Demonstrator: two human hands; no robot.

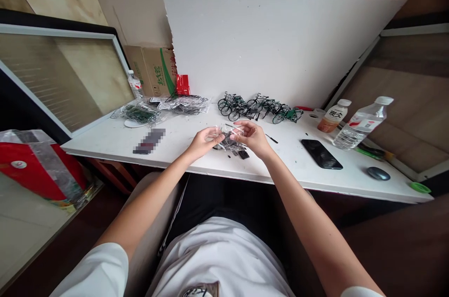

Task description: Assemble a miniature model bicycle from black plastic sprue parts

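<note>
Two hands, a left hand (207, 142) and a right hand (255, 139), meet at center frame over one table (182, 159). Three bottles are present: one bottle at upper left (135, 85) and a pair at right, a brown-bottomed bottle (333, 117) and a larger clear bottle (363, 123). One black phone (322, 153) and one dark rounded object (378, 173) lie at right; one cardboard box (150, 68) and one small red packet (183, 84) stand upper left. Behind center, several miniature bicycles (287, 114) overlap too closely for an exact count.
</note>
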